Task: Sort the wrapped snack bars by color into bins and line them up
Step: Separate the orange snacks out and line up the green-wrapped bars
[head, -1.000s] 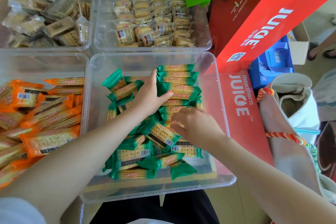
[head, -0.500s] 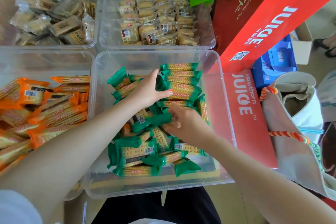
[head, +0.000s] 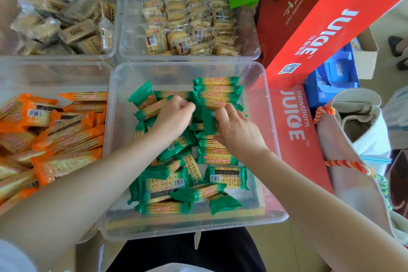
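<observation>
Hands are working in the clear bin of green bars, the left hand curling narrow over loose bars and the right hand (ring on one finger) pinching a green bar just below the lined-up row.

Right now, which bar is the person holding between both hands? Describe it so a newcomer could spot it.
Find the near-right clear bin beside the red juice box, the one holding green bars. Towards its far end, the left hand and right hand meet on one green-wrapped bar. Unlike its flat-lying neighbours, it is lifted and pinched between fingers.
</observation>
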